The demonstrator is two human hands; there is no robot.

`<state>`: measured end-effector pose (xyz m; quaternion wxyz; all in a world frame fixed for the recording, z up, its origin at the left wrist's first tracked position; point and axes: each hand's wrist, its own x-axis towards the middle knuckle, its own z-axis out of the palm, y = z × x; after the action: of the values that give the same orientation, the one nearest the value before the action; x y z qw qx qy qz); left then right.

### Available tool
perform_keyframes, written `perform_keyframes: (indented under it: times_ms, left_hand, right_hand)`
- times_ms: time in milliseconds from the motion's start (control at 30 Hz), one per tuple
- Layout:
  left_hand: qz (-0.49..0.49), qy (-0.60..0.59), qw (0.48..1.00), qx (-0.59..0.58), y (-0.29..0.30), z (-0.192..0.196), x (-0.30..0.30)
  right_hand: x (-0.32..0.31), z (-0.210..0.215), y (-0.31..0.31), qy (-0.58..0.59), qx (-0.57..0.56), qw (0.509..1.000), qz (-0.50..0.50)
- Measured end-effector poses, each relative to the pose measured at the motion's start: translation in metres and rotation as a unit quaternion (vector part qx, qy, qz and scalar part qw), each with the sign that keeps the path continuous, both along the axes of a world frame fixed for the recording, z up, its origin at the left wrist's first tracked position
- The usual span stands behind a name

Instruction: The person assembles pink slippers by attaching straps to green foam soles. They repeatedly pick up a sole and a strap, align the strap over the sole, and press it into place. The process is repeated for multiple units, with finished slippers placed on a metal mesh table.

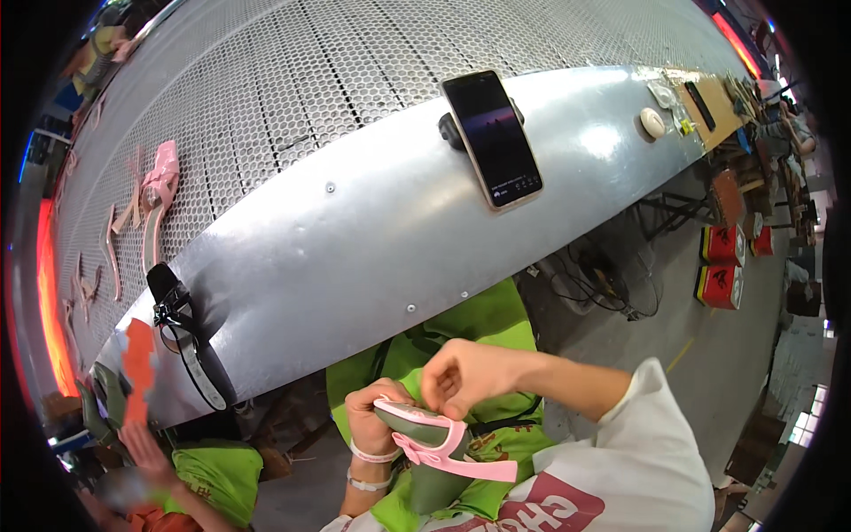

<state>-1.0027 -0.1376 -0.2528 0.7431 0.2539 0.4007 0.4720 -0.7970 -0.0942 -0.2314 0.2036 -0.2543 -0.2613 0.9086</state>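
Note:
Low in the middle of the head view, my left hand (370, 415) is closed round a dark green shoe last carrying a pink sandal upper (432, 450). The upper has a bow, and one loose strap end sticks out to the right. A pink rim runs along the edge of the last on top. My right hand (470, 377) is at this upper edge with curled fingers, its thumb touching the rim. Whatever lies between those fingers is hidden. Green cloth of an apron shows behind and under the last.
A phone (495, 142) leans on a holder on the metal table (355, 257). A black strappy sandal (182, 332) sits at its left end, pink sandals (160, 182) on the honeycomb belt (292, 71). At left, a co-worker's hand (146, 452) touches an orange piece (137, 372).

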Motion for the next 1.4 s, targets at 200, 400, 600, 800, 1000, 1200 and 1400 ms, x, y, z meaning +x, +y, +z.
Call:
perform_keyframes:
  times_ms: [200, 400, 600, 800, 1000, 1200, 1400]
  left_hand:
    - [0.024, 0.052, 0.998, 0.0, -0.006, -0.02, -0.024]
    - [0.069, 0.102, 0.992, 0.001, -0.013, -0.013, -0.02]
    - [0.036, 0.305, 0.947, 0.095, -0.011, 0.025, -0.045]
    - [0.01, 0.333, 0.919, 0.21, -0.014, 0.03, -0.063]
    - [0.004, 0.323, 0.923, 0.208, -0.023, 0.029, -0.079]
    - [-0.014, 0.275, 0.939, 0.205, -0.022, 0.015, -0.096]
    - [-0.451, -0.246, 0.856, -0.064, 0.005, -0.048, -0.103]
  right_hand:
    - [-0.016, 0.071, -0.027, -0.367, 0.423, 0.812, -0.164]
    - [-0.012, 0.061, -0.019, -0.35, 0.408, 0.827, -0.165]
    - [-0.014, 0.007, -0.022, -0.251, 0.292, 0.916, -0.112]
    - [-0.057, 0.009, -0.032, -0.308, 0.326, 0.867, -0.215]
    - [-0.081, -0.013, -0.039, -0.301, 0.388, 0.82, -0.293]
    - [-0.096, -0.021, -0.039, -0.235, 0.403, 0.831, -0.303]
    - [-0.121, -0.012, -0.039, -0.171, 0.468, 0.825, -0.268]
